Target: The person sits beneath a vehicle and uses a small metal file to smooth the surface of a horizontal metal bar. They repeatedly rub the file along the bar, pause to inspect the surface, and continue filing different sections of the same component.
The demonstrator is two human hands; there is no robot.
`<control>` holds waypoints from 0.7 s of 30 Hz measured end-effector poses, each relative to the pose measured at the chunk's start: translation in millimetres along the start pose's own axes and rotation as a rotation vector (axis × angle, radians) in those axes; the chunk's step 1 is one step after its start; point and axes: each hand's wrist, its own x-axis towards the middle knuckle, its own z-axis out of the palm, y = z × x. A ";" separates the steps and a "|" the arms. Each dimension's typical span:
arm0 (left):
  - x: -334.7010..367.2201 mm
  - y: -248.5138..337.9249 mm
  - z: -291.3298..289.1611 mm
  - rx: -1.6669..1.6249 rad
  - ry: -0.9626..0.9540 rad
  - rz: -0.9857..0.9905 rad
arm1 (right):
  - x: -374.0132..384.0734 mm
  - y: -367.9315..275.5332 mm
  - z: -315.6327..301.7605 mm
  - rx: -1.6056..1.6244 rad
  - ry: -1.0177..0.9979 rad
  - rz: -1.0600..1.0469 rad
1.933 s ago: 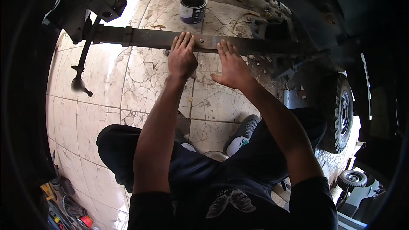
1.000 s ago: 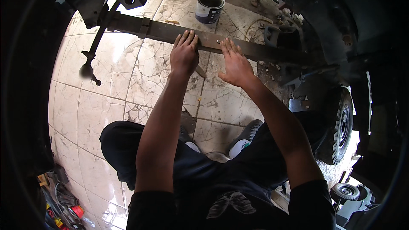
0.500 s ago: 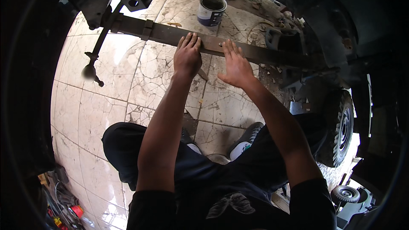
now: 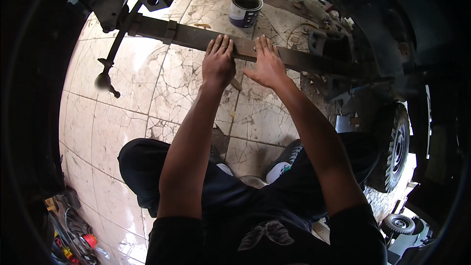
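A long dark leaf spring (image 4: 193, 38) runs across the far part of the view, slanting down to the right, with a metal clip (image 4: 170, 32) around it on the left. Flat on the spring's middle rest the outstretched fingers of my left hand (image 4: 219, 65), palm down, its wrist nearer to me. Just to the right, my right hand (image 4: 269, 65) lies palm down over the same bar, fingers straight and thumb spread toward the left hand. Neither hand holds anything. A small bolt-like bump shows beside the right fingertips.
Beyond the spring stands an open paint can (image 4: 246, 10). At left hangs a rod with a ball-shaped joint (image 4: 103, 81). A tire (image 4: 395, 147) is at right. Tools and cables (image 4: 73, 235) lie lower left on cracked floor tiles (image 4: 117, 113). Dark vehicle parts surround the view.
My right hand has shifted left and away from me, farther over the spring and closer to my left hand. The left hand has barely moved.
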 end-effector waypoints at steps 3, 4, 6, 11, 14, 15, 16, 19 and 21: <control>-0.2 2.6 0.9 -0.007 -0.013 -0.005 | 0.1 -3.2 1.9 0.012 0.015 0.036; -0.8 1.2 0.1 -0.002 -0.019 -0.010 | -6.5 -5.0 3.8 0.010 0.027 0.020; -0.9 -3.3 -1.8 0.011 -0.020 -0.010 | -17.7 -8.1 6.7 -0.003 0.021 -0.003; -1.1 -0.1 -0.3 -0.003 -0.019 0.003 | -14.8 -2.1 2.0 -0.035 -0.005 0.002; 0.5 0.8 -0.3 0.006 -0.019 -0.001 | 7.9 -4.1 0.6 0.010 0.007 0.049; 1.0 1.9 0.3 0.011 -0.022 0.000 | 5.0 -3.9 1.1 -0.001 0.016 0.045; 0.9 1.1 0.3 0.018 -0.024 -0.003 | 0.4 -6.6 2.5 -0.011 0.024 0.036; -1.4 -2.6 0.0 0.029 -0.033 -0.010 | -28.2 -11.5 3.7 -0.069 -0.013 -0.001; -5.7 -5.3 0.7 0.037 -0.035 -0.014 | -34.1 -13.3 4.7 -0.109 -0.035 -0.024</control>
